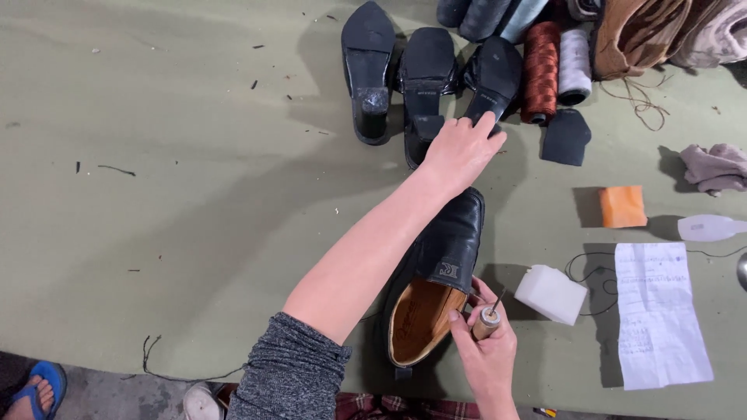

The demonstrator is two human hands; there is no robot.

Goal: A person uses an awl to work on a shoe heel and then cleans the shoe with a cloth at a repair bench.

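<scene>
My left hand [461, 148] reaches across the green table, fingers spread and resting over the toe of a black leather shoe [443, 257] and touching an upturned black shoe [492, 78] behind it. The leather shoe lies with its tan lining facing me. My right hand [486, 346] sits beside the shoe's opening, closed around a wooden-handled awl [488, 317] with its metal point up.
Two more upturned black shoes [368, 66] [426, 82] lie at the back, beside a rust thread spool [541, 70] and a grey spool [575, 66]. A loose black heel piece [566, 137], orange block [622, 206], white block [551, 294], paper sheet [660, 311] and cloths [716, 166] lie to the right.
</scene>
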